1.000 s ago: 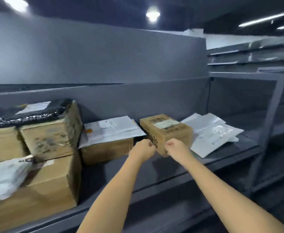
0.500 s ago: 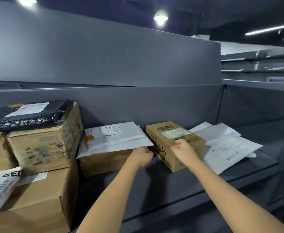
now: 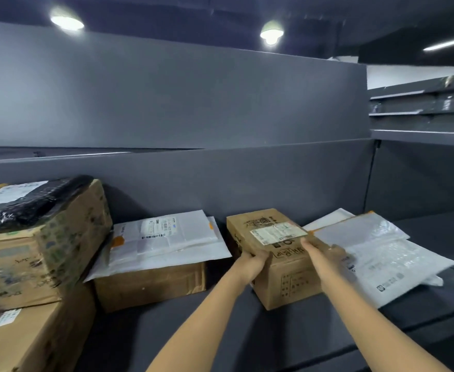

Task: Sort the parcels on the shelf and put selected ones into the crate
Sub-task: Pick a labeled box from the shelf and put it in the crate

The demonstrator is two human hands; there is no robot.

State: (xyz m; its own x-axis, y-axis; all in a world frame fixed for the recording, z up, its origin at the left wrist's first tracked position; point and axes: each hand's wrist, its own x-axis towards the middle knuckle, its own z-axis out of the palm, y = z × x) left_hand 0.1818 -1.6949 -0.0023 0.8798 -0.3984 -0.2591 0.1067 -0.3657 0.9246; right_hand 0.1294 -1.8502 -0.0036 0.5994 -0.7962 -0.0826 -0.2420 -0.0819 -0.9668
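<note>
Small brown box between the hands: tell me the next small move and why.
Probably lift the small brown box straight up off the shelf. The left hand and right hand hold its near end, and white mailers lie close beside it on the right, so lifting seems safer than sliding.

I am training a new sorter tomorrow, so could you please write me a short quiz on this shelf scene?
1. True or false: the left hand and the right hand both hold the small cardboard box.
2. What lies on the flat cardboard box to its left? A) white mailers B) a tape roll C) a crate
3. Fill in: the glossy mailers right of the small box lie on the grey ____.
Key: 1 true; 2 A; 3 shelf.
</note>
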